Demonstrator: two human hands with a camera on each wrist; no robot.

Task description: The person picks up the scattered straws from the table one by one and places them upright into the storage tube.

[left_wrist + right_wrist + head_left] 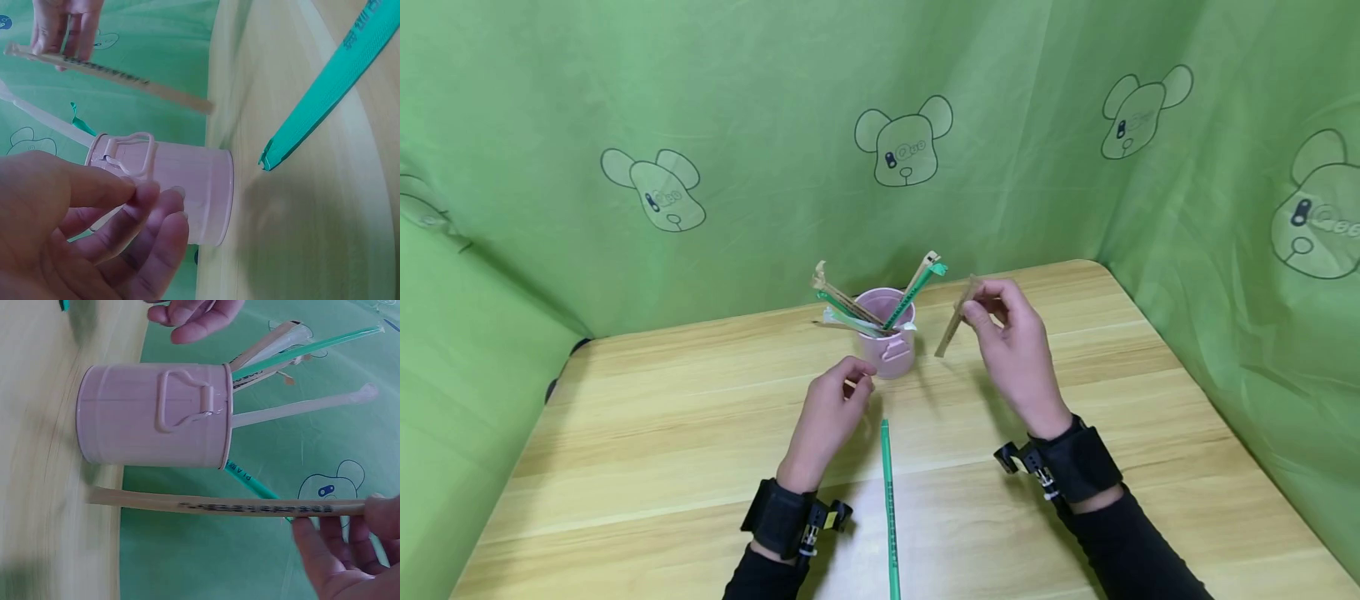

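A pink bucket (pixel 887 358) with a small looped handle (pixel 164 400) stands upright, several wrapped straws leaning out of its mouth. My right hand (pixel 1011 342) pinches one end of a brown paper-wrapped straw (pixel 225 506) printed with dark characters. That straw hangs slanted to the right of the bucket, its lower end pointing down at the table. To the bucket's near left is my left hand (pixel 835 408), fingers loosely curled and holding nothing. Its thumb and forefinger tips come together in the left wrist view, overlapping the bucket there.
A green wrapped straw (pixel 890 508) lies on the wooden table (pixel 647 467) between my forearms. Green cloth (pixel 775 225) with bear-head drawings hangs behind the table and along its sides. Among the straws in the bucket are green (pixel 913 296), brown (pixel 853 304) and whitish ones (pixel 300 412).
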